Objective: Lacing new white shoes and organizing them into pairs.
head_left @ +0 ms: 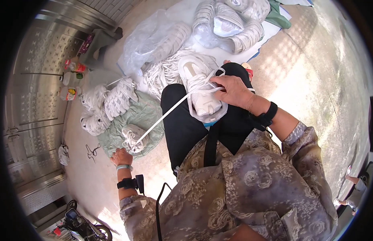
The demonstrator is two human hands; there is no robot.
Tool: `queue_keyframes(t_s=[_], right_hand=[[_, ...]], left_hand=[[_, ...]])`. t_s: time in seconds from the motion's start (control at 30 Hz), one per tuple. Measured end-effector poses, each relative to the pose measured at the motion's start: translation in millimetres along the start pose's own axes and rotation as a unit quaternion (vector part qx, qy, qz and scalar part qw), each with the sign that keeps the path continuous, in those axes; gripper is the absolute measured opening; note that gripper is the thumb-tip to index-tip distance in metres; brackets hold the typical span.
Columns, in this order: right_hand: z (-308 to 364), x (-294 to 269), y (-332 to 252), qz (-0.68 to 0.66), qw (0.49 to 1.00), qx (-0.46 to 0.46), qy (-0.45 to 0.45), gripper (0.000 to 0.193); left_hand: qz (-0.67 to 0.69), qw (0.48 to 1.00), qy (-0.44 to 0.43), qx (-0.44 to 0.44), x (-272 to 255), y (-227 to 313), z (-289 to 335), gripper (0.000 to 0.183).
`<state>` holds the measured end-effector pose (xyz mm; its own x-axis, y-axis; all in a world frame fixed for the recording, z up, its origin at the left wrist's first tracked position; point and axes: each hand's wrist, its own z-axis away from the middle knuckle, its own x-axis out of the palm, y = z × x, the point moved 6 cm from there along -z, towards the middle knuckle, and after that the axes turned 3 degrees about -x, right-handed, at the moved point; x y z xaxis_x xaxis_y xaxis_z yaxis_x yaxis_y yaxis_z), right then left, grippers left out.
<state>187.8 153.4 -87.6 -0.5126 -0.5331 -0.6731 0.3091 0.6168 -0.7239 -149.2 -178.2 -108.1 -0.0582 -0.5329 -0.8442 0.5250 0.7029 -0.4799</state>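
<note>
**Lap sneaker, white lace drawn long to the left**

White sneaker (204, 105) on the person's lap, against the black trousers (176, 138); landmark for all below. Right hand (234, 90) at its right side, thumb and fingers pinching the white lace (164, 116). Lace runs straight, apparently taut, down-left toward the left hand (121, 156), whose fingers are curled. Whether they grasp the lace end: cannot tell.

Risks, my judgement:
- Hard leftward tug with a slack right pinch: lace could run too far through, or the lap sneaker tip.
- Lace reaches a second sneaker (132, 134), lower left of the lap sneaker; could snag in that one's laces.
- Loop by the right fingers could knot if drawn unevenly.

Counts:
- Hands: two. Black wrist straps (267, 115): two, one per arm.
- Sneakers lying singly: two, lap one and second one.
- Green sheet (150, 105) under the second: one.
- Shoe cluster (118, 98), left of lap sneaker: overlapping, no sure count.
- Lace heap (156, 78), just upper left: one; strands uncountable.
- Bagged shoes (246, 38), beyond: several, partly hidden.
- Motorcycle (80, 227), far lower left: one.
</note>
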Motion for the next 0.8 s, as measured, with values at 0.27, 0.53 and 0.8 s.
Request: queue_keyframes(t_s=[0.27,0.53,0.8], right_hand=[[-15,3,11,-0.052,0.996,0.029,0.073,0.023],[-35,-15,8,0.221,0.972,0.027,-0.075,0.018],[-49,40,7,0.179,0.978,-0.102,0.014,0.010]], left_hand=[[0.465,0.794,0.198,0.337,-121,156,16,0.017],[0.374,0.793,0.212,0.431,-188,251,48,0.033],[0.313,0.788,0.211,0.487,-133,254,10,0.035]])
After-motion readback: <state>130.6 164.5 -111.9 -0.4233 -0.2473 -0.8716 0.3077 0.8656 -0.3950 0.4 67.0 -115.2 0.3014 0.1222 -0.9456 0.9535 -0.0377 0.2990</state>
